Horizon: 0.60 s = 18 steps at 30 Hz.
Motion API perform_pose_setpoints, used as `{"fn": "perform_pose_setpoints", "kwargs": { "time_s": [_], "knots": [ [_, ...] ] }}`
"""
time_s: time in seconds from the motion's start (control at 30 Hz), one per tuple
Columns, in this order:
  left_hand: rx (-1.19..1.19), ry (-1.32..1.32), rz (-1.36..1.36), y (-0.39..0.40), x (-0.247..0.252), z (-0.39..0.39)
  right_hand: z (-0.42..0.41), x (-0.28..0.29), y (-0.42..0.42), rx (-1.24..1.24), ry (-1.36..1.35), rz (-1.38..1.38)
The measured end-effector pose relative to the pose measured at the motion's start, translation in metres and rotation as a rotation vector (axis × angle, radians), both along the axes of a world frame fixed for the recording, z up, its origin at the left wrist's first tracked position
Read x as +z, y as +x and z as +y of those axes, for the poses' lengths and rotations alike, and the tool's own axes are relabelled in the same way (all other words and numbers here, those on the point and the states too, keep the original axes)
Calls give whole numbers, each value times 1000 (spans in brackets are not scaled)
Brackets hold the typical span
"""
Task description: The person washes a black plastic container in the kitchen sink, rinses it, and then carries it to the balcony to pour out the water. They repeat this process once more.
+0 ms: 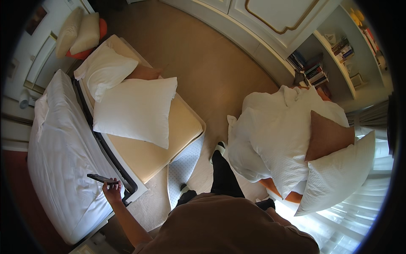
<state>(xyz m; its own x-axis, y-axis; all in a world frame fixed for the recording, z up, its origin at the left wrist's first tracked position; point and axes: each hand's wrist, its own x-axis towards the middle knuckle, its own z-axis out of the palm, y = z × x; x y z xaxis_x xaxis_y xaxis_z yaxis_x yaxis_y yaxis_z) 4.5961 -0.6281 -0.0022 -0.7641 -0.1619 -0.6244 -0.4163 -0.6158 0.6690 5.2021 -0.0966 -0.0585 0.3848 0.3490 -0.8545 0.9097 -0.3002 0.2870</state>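
Note:
A dark smartphone (102, 179) is held in my left hand (111, 191), above the near corner of a bed with a white sheet (68, 165). Ahead of that hand is a mattress in a beige cover (187, 127). A large white pillow (136, 111) lies on it, with a smaller white pillow (111, 68) and a brown cushion (144, 72) beyond. My right hand is out of view; only part of the right arm shows beside my body. On my right, a heap of white bedding (269, 127) covers an orange seat, with a brown cushion (330, 136) and a white pillow (339, 177) on top.
A dotted cloth (185, 168) hangs from the mattress corner to the floor by my foot. Beige pillows (85, 33) stand on a red seat at the far left. White cabinets (276, 16) and shelves with books (317, 71) line the far right, near sheer curtains (358, 209).

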Motion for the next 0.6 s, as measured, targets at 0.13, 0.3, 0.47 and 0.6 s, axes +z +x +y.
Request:
{"fn": "perform_pose_setpoints", "kwargs": {
  "time_s": [0.13, 0.3, 0.47, 0.6],
  "knots": [
    [-249, 284, 192, 3, 35, 221, 55, -10, -39, 111, -10, 86],
    [-678, 372, 288, -32, 87, 435, 141, 4, -95, 210, 94, 188],
    [-874, 270, 405, -53, 119, 551, 232, 10, -155, 320, 170, 216],
    [-941, 225, 473, -93, 131, 617, 279, 6, -211, 355, 192, 226]
  ]
}}
